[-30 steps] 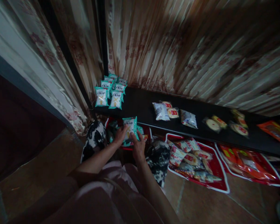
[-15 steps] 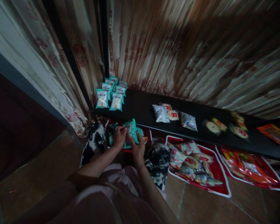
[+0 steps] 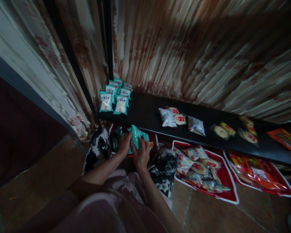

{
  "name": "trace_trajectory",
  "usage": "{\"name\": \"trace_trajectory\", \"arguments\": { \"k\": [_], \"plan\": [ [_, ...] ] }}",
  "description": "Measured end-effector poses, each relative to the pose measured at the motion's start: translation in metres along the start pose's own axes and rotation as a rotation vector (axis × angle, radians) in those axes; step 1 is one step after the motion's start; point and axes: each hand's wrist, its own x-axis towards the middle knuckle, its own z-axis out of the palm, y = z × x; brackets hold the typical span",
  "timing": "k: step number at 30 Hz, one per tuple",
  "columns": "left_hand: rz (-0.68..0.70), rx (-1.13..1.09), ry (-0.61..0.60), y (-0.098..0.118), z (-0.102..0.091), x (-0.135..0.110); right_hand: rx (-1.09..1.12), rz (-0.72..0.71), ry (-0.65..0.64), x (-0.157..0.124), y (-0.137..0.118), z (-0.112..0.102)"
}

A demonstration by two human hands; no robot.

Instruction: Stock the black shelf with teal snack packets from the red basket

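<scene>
Between my two hands is a teal snack bag [image 3: 135, 136], turned so its plain teal side faces up. My left hand [image 3: 124, 144] grips its left edge, and my right hand [image 3: 141, 153] holds it from the right and below. Under them, between my knees, a red basket [image 3: 156, 142] contains more teal bags, partly hidden by my hands. Beyond, on the left end of the black shelf, several teal and white snack bags [image 3: 121, 105] stand in two rows, their printed fronts toward me.
Along the black shelf [image 3: 145, 111] lie silver-white packets [image 3: 167, 117], round wrapped pastries [image 3: 220, 132] and an orange packet [image 3: 284, 139]. Two more red baskets, one with mixed packets [image 3: 199, 166] and one with orange packets [image 3: 259, 173], sit below its front edge. A pleated curtain [image 3: 184, 48] hangs behind.
The snack bag has turned in my hands: its printed white front showed before, and now the teal side does. My right hand has shifted slightly left. The shelf items have stayed put.
</scene>
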Motion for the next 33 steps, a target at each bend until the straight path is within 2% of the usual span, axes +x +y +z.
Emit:
{"name": "trace_trajectory", "arguments": {
  "k": [6,12,19,26,33],
  "plan": [
    [-0.033,-0.008,-0.021,0.007,0.0,-0.007,-0.144,-0.148,0.006,-0.005,-0.001,-0.001],
    [-0.054,-0.065,-0.034,0.006,0.001,-0.006,-0.205,-0.231,0.0,-0.01,-0.005,-0.001],
    [-0.15,-0.125,-0.024,0.007,0.001,0.0,-0.201,-0.304,-0.037,-0.025,-0.007,0.003],
    [-0.161,-0.171,-0.018,-0.002,0.002,0.012,-0.151,-0.341,-0.077,-0.032,-0.004,0.002],
    [-0.186,-0.246,0.098,-0.008,0.001,0.019,-0.03,-0.359,-0.107,-0.036,-0.006,-0.003]
  ]
}}
